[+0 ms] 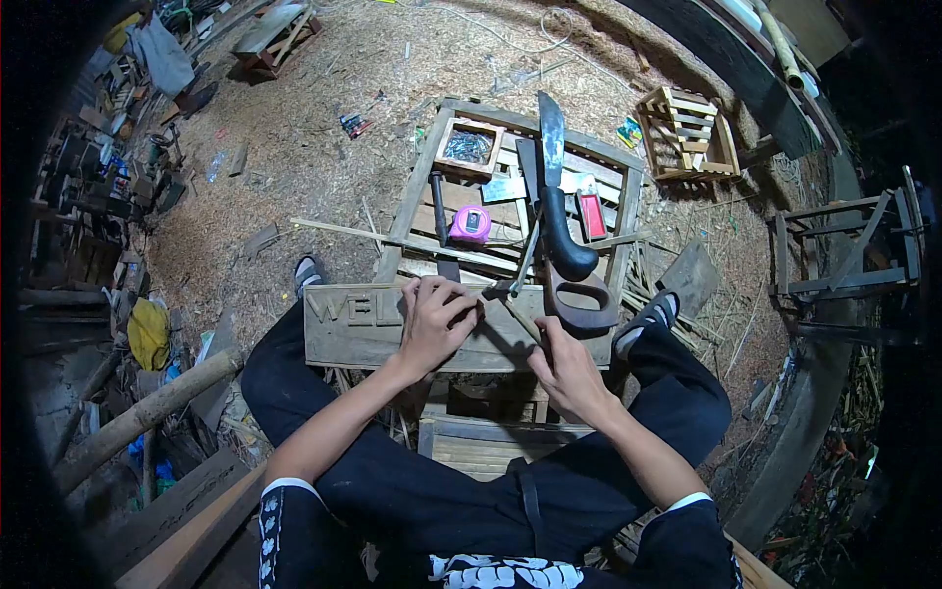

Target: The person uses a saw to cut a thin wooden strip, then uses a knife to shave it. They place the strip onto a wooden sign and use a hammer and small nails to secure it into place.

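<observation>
board: carved board (358,329) lies across the knees, long axis running left to right, letters "WEL" reading upright toward the person
left hand (438,316): sits on the board's upper edge, fingers bent with knuckles up; honestly can't tell if they're pinching anything
right hand (566,370): fingers wrapped around a thin tool (517,316)
tool direction: slanted, tip pointing up and left toward the left hand's fingertips
containers: small wooden tray (469,147) on the pallet table (417,187) has a dark tangle of nails (470,148); slatted crate (687,133) sits on the sawdust to the right, contents not clear
nearby: machete (555,191) pointing away, pink tape measure (470,224) beside it
</observation>
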Demonstrator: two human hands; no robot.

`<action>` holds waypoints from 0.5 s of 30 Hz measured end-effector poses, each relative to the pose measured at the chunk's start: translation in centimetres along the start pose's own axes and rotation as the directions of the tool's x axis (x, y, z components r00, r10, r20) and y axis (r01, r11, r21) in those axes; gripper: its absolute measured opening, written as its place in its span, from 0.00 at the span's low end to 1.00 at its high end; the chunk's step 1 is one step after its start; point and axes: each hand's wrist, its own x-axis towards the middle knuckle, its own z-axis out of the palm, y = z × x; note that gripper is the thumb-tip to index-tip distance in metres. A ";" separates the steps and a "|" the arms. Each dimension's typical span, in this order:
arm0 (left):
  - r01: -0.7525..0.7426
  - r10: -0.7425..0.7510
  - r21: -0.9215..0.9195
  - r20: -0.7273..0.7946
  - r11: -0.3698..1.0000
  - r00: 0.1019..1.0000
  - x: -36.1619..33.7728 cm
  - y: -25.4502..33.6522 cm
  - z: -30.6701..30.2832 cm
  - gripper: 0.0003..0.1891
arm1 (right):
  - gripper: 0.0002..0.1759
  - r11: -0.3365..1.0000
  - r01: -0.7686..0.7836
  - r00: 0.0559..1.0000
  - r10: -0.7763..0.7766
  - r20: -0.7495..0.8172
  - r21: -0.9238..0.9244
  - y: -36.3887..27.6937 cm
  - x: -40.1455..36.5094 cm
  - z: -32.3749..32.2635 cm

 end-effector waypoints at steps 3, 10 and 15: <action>0.001 -0.001 -0.017 -0.005 1.000 1.000 0.0 0.0 0.2 0.10 | 0.21 1.000 -0.012 1.000 0.012 -0.006 0.002 0.1 -0.2 -0.1; -0.013 0.013 -0.012 -0.018 1.000 1.000 -0.1 0.0 0.1 0.11 | 0.22 0.983 0.169 0.981 -0.175 -0.087 -0.075 0.9 -0.3 0.8; -0.022 0.022 0.001 -0.013 1.000 1.000 0.0 0.0 0.1 0.11 | 0.25 0.978 0.187 0.974 -0.196 -0.109 -0.088 0.6 -0.4 0.8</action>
